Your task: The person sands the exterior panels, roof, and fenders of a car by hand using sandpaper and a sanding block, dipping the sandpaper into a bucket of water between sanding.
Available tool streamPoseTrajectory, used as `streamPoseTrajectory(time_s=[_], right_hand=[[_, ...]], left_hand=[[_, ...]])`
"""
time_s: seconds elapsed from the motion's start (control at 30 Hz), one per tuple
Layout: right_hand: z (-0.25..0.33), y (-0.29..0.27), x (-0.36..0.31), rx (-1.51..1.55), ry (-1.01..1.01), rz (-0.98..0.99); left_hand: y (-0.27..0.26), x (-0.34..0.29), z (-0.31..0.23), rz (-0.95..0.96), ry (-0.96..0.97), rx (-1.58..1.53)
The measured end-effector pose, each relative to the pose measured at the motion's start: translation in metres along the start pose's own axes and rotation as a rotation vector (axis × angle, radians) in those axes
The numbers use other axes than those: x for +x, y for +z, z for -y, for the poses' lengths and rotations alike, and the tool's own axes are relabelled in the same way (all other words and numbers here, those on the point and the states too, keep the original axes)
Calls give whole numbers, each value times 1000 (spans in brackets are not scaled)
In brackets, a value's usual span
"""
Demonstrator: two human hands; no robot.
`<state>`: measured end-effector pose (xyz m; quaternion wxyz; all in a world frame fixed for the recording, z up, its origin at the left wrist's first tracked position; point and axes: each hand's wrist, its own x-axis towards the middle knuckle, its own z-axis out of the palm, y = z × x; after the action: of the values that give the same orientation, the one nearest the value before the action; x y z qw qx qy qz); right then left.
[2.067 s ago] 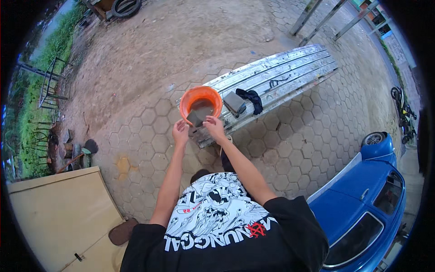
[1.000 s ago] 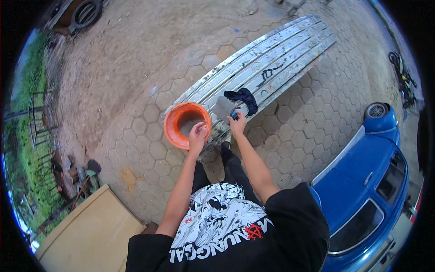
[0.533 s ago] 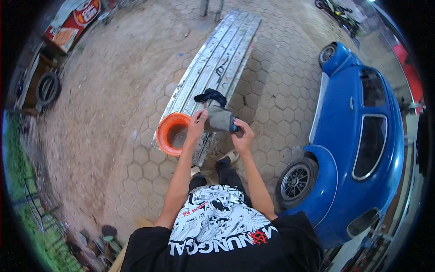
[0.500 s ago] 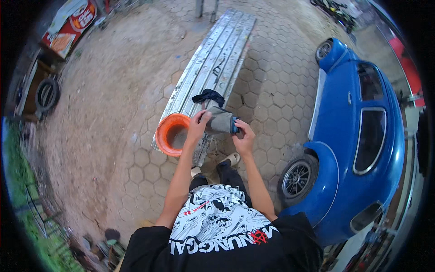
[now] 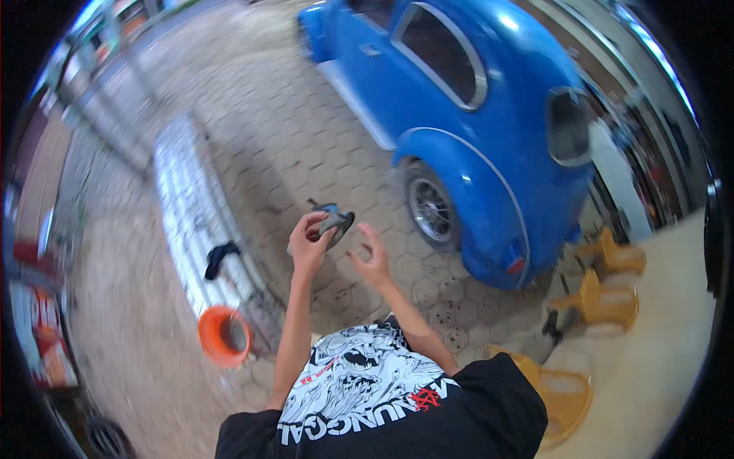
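My left hand (image 5: 307, 243) is raised in front of me and grips a small grey block wrapped in dark material (image 5: 330, 222). My right hand (image 5: 371, 260) hovers just right of it with fingers spread, holding nothing. An orange bucket (image 5: 223, 336) stands on the paving by the end of a long corrugated metal sheet (image 5: 197, 218), well below and left of my hands. A dark cloth (image 5: 220, 257) lies on that sheet.
A blue car (image 5: 466, 115) stands ahead and right, its wheel (image 5: 430, 209) close to my hands. Yellow wooden stools (image 5: 608, 294) and a round yellow object (image 5: 562, 398) sit at the right. The ground is hexagonal paving (image 5: 283, 145).
I have turned right, toward the blue car. The bucket, earlier by my left hand, now stands on the ground behind. The grey block has passed into my left hand and my right hand has opened.
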<state>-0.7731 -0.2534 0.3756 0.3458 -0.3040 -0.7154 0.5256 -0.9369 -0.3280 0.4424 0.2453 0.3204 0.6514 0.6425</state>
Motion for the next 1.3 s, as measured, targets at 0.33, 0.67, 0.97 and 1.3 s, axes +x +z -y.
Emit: streamPoseTrajectory(time_s=[0.33,0.67,0.97,1.3], right_hand=[[-51,-208,-23,-571,-313,-599],[-104,-299,-36,-674,-158,-861],[-161,-310,-22,-642,137,-825],[-210,-280,128,-742,180,-868]], left_hand=[[276,-2,-27,622,97,-238],[408,-13,-10,900,43,-191],[456,26,30,1004,33,-213],[458,176,99,960,-137,-295]])
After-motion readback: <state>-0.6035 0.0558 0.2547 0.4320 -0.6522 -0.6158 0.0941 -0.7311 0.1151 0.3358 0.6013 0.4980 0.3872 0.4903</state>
